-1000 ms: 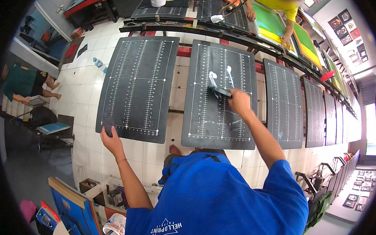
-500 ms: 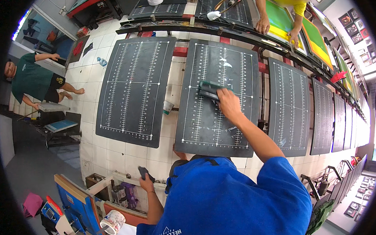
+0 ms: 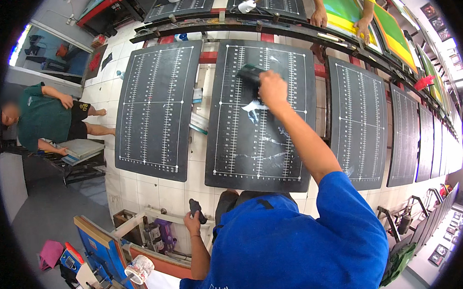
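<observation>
My right hand [image 3: 273, 89] grips a dark squeegee [image 3: 249, 75] with a greenish edge, its outline blurred by motion. It is over the upper part of a black board [image 3: 231, 139] marked with white scale lines. Just below my right hand is a white wet patch [image 3: 253, 109] on the board, with pale smears further down. Low on the left, beside my body, my left hand [image 3: 192, 223] is closed on a small dark object [image 3: 195, 209] whose kind I cannot make out.
Similar black boards [image 3: 151, 111] stand in a row on both sides. Beyond runs a dark rail [image 3: 197, 29], where a person in yellow handles a green and yellow frame [image 3: 343, 10]. On the left, another person [image 3: 47, 118] touches a flat panel. A paint-stained tub [image 3: 139, 270] is lower left.
My right hand has pushed the squeegee farther up the board, and a white patch now shows below it. My left hand has shifted slightly right. The person in green has brought a hand onto the panel.
</observation>
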A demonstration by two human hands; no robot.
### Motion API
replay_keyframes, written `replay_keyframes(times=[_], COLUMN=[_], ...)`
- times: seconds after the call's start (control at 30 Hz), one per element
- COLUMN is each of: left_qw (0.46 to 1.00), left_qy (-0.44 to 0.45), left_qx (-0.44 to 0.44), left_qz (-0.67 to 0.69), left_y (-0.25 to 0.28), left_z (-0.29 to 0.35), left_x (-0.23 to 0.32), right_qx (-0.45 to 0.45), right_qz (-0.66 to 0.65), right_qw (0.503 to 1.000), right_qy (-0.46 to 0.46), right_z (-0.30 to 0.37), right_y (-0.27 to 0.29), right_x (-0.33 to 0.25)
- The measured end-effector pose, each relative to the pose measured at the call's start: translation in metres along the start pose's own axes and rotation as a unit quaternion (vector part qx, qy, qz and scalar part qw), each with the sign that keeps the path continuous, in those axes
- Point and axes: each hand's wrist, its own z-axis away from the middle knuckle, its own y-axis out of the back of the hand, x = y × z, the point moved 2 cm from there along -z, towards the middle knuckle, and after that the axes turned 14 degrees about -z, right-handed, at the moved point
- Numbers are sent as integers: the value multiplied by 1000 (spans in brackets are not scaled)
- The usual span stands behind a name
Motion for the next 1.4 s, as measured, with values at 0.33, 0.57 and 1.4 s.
replay_keyframes(times=[0.33, 0.57, 1.4], left_qw=[983, 976, 938], left_qy=[-107, -216, -344], left_qx=[-94, -6, -5], left_qz=[113, 39, 40], left_y=[93, 108, 153], left_z=[17, 4, 63], left_x=[16, -17, 14], right_qx=[-65, -54, -26], right_qz=[-86, -26, -14], right_qw=[990, 998, 999], right_qy=[94, -2, 15], right_z=[187, 244, 287], right_y=[54, 46, 66], right_x=[29, -16, -2])
